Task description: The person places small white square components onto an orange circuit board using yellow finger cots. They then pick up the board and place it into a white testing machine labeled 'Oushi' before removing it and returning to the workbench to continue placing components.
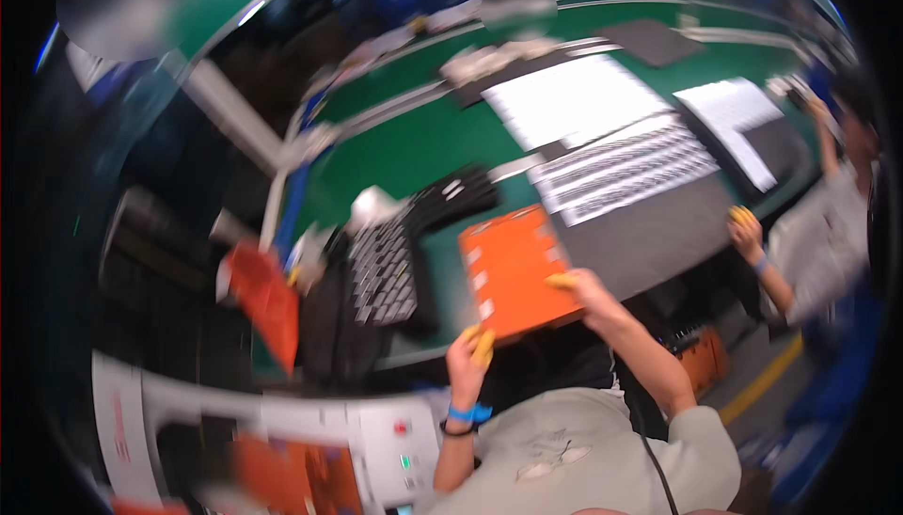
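An orange rectangular panel (516, 266) with small white pieces along its left and top edges lies at the near edge of the green table. My left hand (466, 362), with yellow finger covers and a blue wristband, pinches its near left corner. On the panel's right edge my right hand (590, 297) is closed, a yellow-covered finger lying over the top. Left of the panel is a black tray (386, 275) with rows of small silvery pieces. Motion blur hides what exactly the white pieces are.
Right of the panel is a dark mat (649, 237) with striped white strips (625, 169) and a white sheet (574, 96). Another person (823, 233) works at the right. A red-orange sheet (263, 299) hangs at the left, above a white machine (400, 444).
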Demonstrator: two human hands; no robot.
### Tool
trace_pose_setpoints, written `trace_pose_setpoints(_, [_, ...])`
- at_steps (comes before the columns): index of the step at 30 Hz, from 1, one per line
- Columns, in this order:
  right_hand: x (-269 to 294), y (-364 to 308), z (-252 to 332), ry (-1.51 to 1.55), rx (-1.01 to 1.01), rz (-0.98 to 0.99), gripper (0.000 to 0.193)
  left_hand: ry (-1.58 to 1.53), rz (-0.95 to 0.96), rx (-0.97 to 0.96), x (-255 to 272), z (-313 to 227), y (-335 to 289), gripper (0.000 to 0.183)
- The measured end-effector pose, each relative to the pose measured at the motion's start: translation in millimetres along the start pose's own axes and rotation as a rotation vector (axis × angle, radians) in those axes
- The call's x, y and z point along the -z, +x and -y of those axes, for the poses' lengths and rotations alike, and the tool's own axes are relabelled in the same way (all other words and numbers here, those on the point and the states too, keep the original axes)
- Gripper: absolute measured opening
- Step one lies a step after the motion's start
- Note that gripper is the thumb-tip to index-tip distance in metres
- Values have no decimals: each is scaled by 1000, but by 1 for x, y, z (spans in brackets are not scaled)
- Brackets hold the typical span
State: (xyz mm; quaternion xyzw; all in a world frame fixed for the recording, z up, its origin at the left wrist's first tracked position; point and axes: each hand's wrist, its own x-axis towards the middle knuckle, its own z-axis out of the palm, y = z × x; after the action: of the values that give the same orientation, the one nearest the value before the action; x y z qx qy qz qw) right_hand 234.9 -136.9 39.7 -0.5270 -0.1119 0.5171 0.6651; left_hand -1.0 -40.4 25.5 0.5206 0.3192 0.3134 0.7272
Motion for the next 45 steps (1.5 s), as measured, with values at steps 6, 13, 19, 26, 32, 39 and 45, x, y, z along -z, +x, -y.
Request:
trace_pose_setpoints(6, [19, -39, 4, -25, 237, 40, 33, -3, 43, -150, -16, -12, -30, 31])
trace_pose_setpoints(13, [17, -76, 51, 8, 464, 341, 49, 274, 27, -511, -21, -81, -95, 62])
trace_pose_setpoints(19, [-95, -119, 45, -126, 405, 327, 68, 329, -494, -1050, 2, -69, -146, 55])
trace_pose_setpoints(26, [-256, -135, 23, -55, -74, 1352, 44, -357, -994, -1093, -8, -47, -210, 62])
trace_pose_setpoints(32, [-331, -155, -36, -424, -269, 1573, 45, -523, -1314, -1268, 33, -96, -251, 58])
trace_pose_setpoints(39, [-332, -123, -68, -533, -615, 1835, 51, -498, -1489, -1314, 51, -70, -329, 53])
trace_pose_setpoints(45, [-321, -83, -46, -549, -511, 1727, 47, -430, -1649, -1441, 64, -68, -353, 50])
